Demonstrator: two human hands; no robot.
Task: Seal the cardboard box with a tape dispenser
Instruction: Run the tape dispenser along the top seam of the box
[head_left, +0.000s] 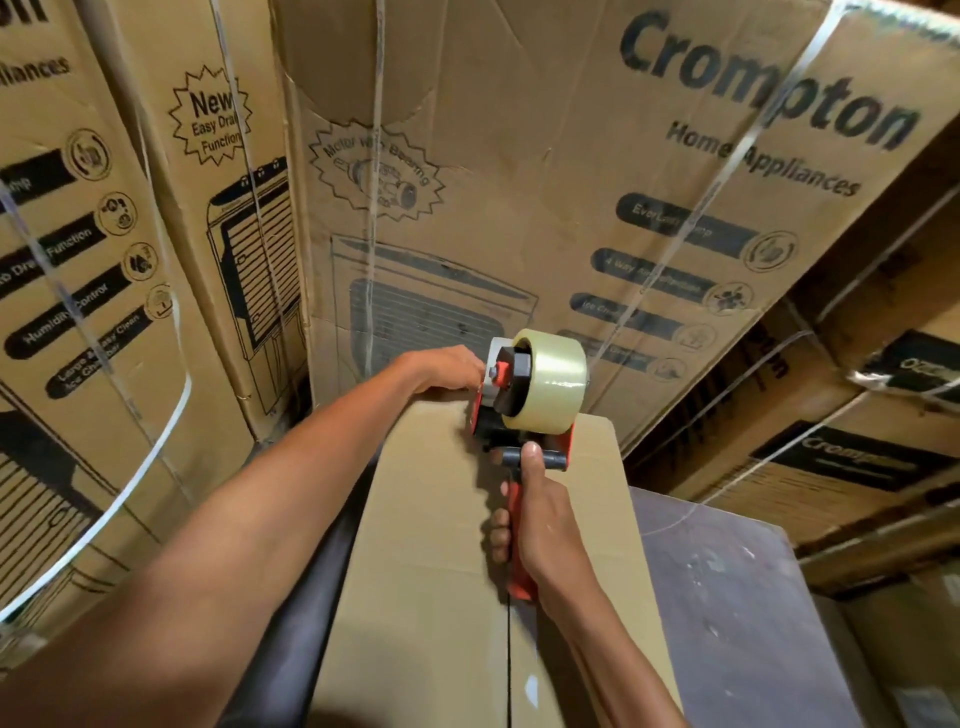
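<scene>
Right hand (540, 525) fingers wrap the tape dispenser (524, 410) handle at the box (426, 519) far edge; seam runs back toward me, left hand (447, 369) fingers hidden.

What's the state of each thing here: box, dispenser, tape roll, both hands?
cardboard box: flaps closed, centre seam untaped near the camera.
tape dispenser: at the box's far edge, on the seam.
tape roll: mounted, nearly full.
left hand: at the far edge beside the dispenser.
right hand: grips the handle.
</scene>
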